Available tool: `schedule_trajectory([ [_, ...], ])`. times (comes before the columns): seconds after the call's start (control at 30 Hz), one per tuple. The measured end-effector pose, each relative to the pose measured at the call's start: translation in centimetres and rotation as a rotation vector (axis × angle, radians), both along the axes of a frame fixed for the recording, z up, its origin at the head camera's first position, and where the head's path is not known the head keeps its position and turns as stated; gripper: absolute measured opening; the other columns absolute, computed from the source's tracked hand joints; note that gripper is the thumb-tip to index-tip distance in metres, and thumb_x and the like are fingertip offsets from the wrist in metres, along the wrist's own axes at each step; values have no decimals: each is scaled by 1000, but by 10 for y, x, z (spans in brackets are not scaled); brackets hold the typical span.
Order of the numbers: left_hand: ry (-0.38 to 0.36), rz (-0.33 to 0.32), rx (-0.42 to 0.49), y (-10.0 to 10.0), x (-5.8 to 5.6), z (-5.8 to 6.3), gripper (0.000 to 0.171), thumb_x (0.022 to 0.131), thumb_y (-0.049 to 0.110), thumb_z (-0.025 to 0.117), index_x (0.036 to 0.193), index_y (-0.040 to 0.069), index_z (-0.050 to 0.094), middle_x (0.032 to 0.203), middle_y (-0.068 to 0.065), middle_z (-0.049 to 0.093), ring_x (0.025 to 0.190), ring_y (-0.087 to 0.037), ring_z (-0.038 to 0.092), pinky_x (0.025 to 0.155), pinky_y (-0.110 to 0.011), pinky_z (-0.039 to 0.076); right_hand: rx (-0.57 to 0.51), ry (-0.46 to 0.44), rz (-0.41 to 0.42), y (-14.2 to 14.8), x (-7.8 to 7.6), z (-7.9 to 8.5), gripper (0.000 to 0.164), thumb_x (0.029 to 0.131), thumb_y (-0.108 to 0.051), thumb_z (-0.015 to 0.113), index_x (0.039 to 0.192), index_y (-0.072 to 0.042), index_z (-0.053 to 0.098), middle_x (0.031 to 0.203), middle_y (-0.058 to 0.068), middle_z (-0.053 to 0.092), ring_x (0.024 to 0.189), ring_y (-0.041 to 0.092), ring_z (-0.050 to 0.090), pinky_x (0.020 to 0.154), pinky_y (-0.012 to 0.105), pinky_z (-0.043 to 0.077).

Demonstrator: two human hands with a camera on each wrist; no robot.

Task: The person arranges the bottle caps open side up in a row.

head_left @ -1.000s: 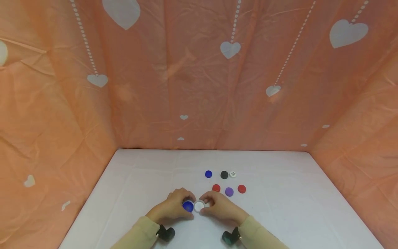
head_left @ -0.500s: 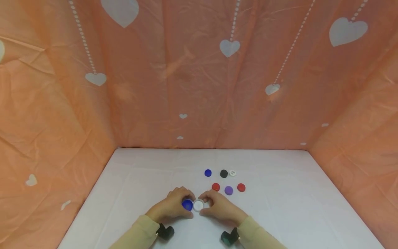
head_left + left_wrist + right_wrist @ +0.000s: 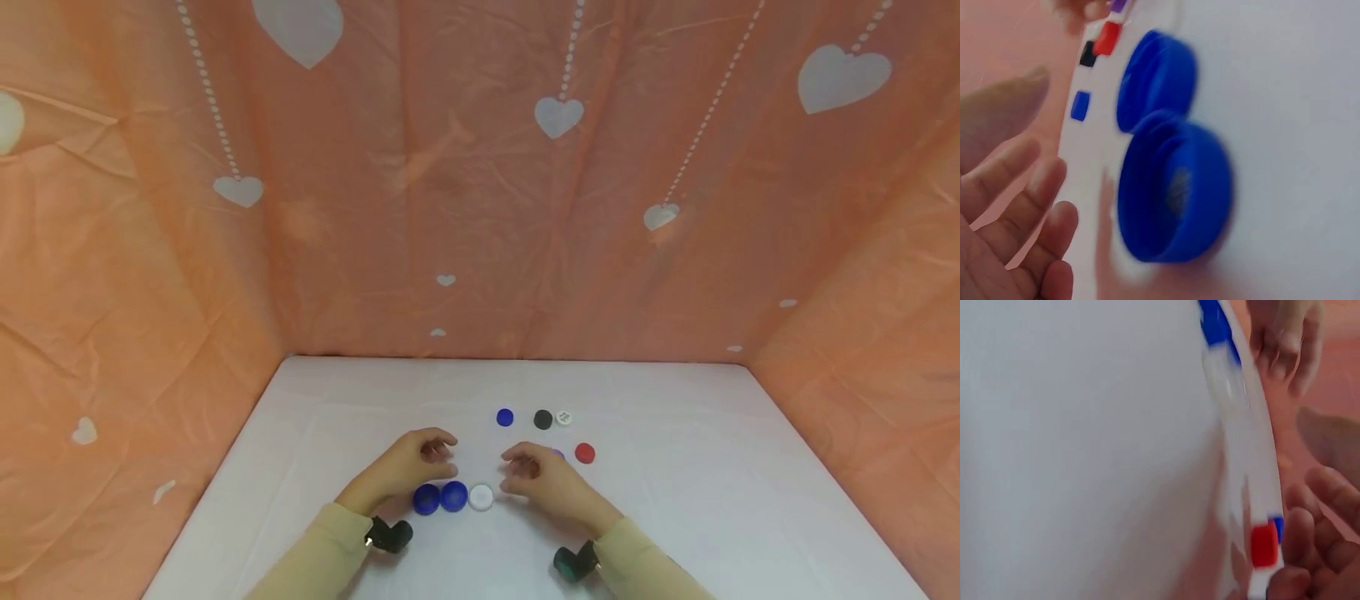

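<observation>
Two blue bottle caps (image 3: 426, 499) (image 3: 1209, 194) and a white bottle cap (image 3: 481, 497) (image 3: 1227, 381) lie in a row near the front of the table. The blue caps show their hollow, ridged insides in the left wrist view. My left hand (image 3: 408, 465) (image 3: 1016, 212) is just beyond the blue caps, fingers spread apart from the thumb, holding nothing. To the right of the white cap, my right hand (image 3: 551, 487) (image 3: 1329, 550) hovers with loosely bent fingers and nothing between them. It covers most of a purple cap (image 3: 558, 453).
Farther back lie a small blue cap (image 3: 505, 417), a black cap (image 3: 543, 419) and a white cap with a marked top (image 3: 564, 418). A red cap (image 3: 585, 453) sits right of my right hand. Orange cloth (image 3: 480, 250) walls in the white table (image 3: 712, 467).
Both hands have let go of the caps and drawn apart, the left moving away up and left, the right to the right. A second blue cap is uncovered; one red cap is now hidden.
</observation>
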State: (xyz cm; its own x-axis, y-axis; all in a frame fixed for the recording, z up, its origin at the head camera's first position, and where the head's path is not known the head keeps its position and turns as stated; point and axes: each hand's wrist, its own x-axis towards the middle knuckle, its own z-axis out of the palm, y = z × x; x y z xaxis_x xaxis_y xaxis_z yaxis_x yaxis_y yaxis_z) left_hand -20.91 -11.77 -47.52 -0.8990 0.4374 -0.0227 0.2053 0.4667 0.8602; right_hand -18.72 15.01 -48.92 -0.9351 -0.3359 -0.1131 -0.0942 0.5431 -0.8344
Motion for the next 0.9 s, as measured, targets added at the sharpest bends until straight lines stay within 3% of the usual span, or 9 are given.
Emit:
schedule_trajectory([
  [0.13, 13, 45, 73, 2, -7, 2, 37, 82, 15, 78, 114, 1, 65, 91, -3, 60, 85, -18, 55, 77, -31, 47, 62, 97, -79, 13, -4, 8, 36, 83, -36, 76, 114, -23, 63, 98, -6, 60, 85, 16, 56, 76, 32, 47],
  [0.37, -38, 45, 64, 25, -10, 3, 35, 82, 19, 78, 114, 7, 67, 94, 0, 60, 89, -20, 53, 80, -35, 45, 140, 203, -126, 24, -13, 8, 39, 80, -31, 80, 114, -19, 66, 95, -4, 59, 82, 15, 54, 72, 29, 48],
  [0.6, -4, -7, -3, 51, -14, 0, 38, 80, 20, 80, 114, 7, 67, 93, -1, 61, 85, -18, 55, 78, -34, 47, 150, 230, -136, 28, -19, 6, 37, 80, -26, 80, 112, -13, 67, 92, -4, 59, 83, 14, 55, 78, 34, 49],
  [0.9, -55, -2, -94, 68, -20, -1, 39, 78, 22, 82, 112, 10, 66, 94, -1, 63, 88, -18, 57, 85, -41, 48, 182, 215, -153, 29, -22, 4, 37, 80, -28, 81, 113, -17, 68, 97, -5, 58, 92, 16, 54, 86, 39, 48],
])
